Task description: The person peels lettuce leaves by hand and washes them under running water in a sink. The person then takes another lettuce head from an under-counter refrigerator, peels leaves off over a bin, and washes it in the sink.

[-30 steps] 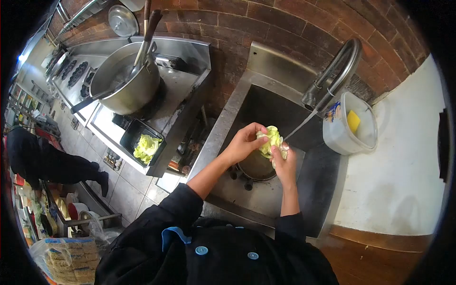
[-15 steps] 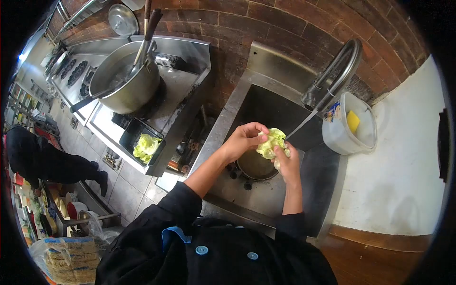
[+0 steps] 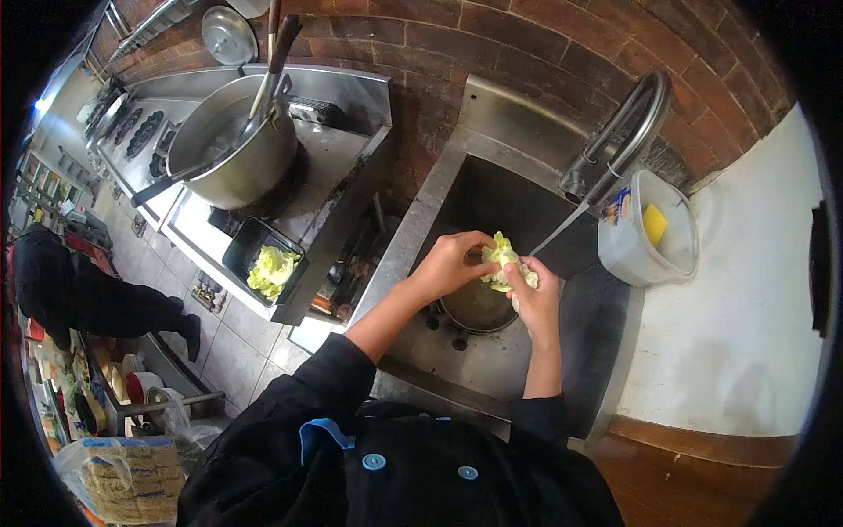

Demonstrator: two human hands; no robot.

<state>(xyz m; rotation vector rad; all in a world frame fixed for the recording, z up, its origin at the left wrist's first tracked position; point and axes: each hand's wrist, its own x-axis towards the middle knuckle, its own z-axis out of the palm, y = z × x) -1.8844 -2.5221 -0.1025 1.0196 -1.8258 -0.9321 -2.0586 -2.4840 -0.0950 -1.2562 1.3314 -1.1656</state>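
Over the sink [image 3: 443, 360], my left hand [image 3: 452, 266] pinches the leafy edge of a piece of lettuce [image 3: 502, 252]. My right hand [image 3: 535, 297] wraps round the pale lower side of the same piece. Below both hands a round pot [image 3: 479, 314] stands in the sink, partly hidden by them. A stream of water runs from the faucet [image 3: 629, 145] just beyond the lettuce. More lettuce leaves [image 3: 272, 270] lie in a black tray [image 3: 237, 256] at the stove's edge.
A large pot [image 3: 241, 167] with long-handled utensils stands on the stove [image 3: 329, 176]. Right of the faucet is a plastic tub [image 3: 628, 241] holding a yellow sponge [image 3: 654, 225]. Another person [image 3: 97, 294] in dark clothes is at the far left, near shelves and a bagged stack [image 3: 132, 479].
The lettuce between my hands has turned and shows a narrower, more crumpled side. My left hand's fingers have shifted on its leafy edge. The other person has barely moved.
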